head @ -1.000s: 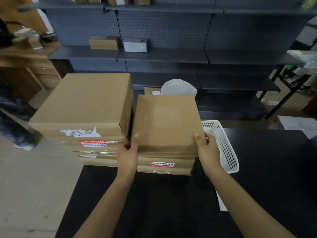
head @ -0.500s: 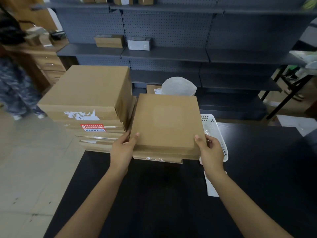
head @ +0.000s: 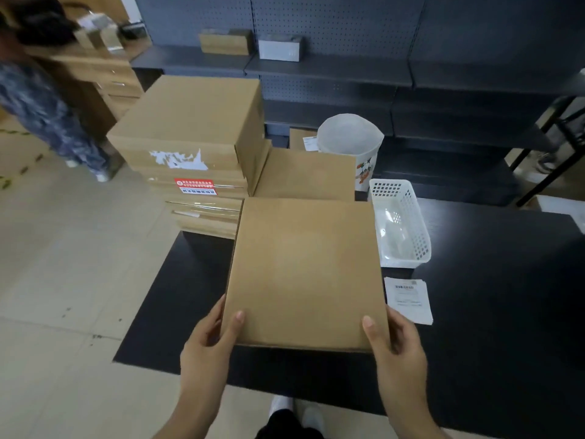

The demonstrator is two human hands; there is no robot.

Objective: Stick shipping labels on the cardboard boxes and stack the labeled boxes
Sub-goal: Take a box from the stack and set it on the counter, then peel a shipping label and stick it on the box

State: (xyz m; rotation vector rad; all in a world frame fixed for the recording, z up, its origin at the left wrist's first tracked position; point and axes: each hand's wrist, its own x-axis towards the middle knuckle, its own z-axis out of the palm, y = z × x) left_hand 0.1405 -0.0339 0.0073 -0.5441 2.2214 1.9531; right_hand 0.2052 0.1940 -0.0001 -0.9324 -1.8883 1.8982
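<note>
Black table (head: 493,312) is filling the right and lower middle of the head view, with grey pegboard shelving (head: 332,68) standing behind it. Tall stack of cardboard boxes (head: 193,147) is sitting at the table's far left corner; torn white label remnants and a red sticker are showing on its near faces. Lower box (head: 307,172) is lying just right of that stack. Flat cardboard box (head: 305,270) is being held over the table's near left part, its plain top facing up. Left hand (head: 207,350) is gripping the box's near left corner, thumb on top, fingers curling along the side. Right hand (head: 394,343) is gripping the near right corner the same way. White perforated basket (head: 408,213) is sitting just beside the box's right edge. Small pile of shipping labels (head: 408,299) is lying on the table just nearer than the basket, close to the right hand. White bin (head: 348,137) is standing beyond the table.
</note>
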